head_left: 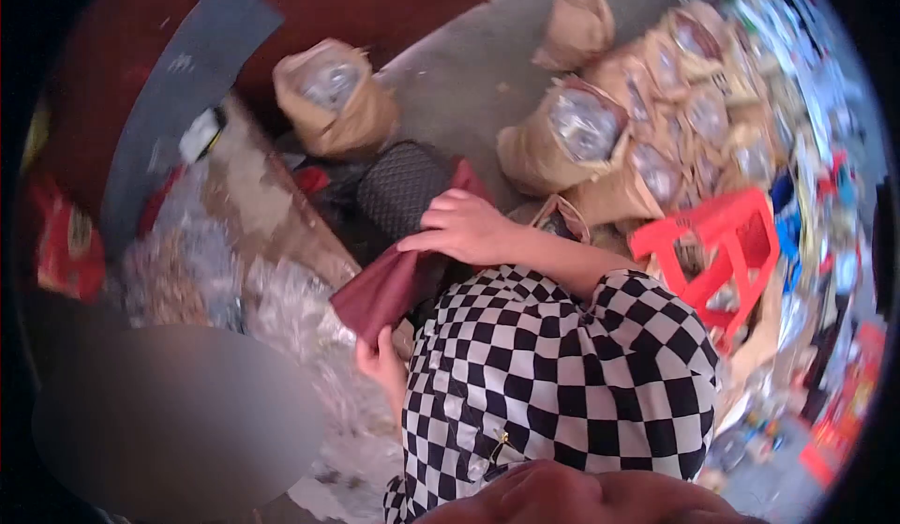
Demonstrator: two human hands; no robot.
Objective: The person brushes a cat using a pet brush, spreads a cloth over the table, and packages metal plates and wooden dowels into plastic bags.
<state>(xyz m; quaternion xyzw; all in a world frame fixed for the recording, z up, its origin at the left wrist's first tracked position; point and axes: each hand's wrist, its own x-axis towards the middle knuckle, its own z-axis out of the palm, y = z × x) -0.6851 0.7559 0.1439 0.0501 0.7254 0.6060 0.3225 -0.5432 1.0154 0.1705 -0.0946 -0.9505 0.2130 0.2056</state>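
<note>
You are holding a maroon cloth (375, 290) near the middle of the frame, just left of centre, and the step in hand seems to be spreading or folding it between your two hands. Your right hand (459, 229) is lying over its upper part, the fingers bent and close together, with the thumb and fingers closing on the fabric. Your left hand (380, 365) is pinching the lower edge between thumb and fingers; how its remaining fingers are set, you cannot tell. The cloth is sloping down to the left between the hands, with another part showing above your right hand. Judging from this, the next move is calling for a firm hold at the lower edge while the upper grip is easing along the fabric, so that it is not bunching or slipping. Just above the cloth, a black quilted item (403, 187) is sitting close to your right fingers. Your checkered shirt (562, 365) is filling the lower centre. Farther out, one paper bag (352, 126) is standing at upper left of centre and a larger bag (553, 149) at upper right of centre, both showing clear contents, with more bags crowding the upper right. A red plastic frame (717, 252) is leaning at the right, and clear plastic wrapping (309, 336) is spreading across the lower left.
</note>
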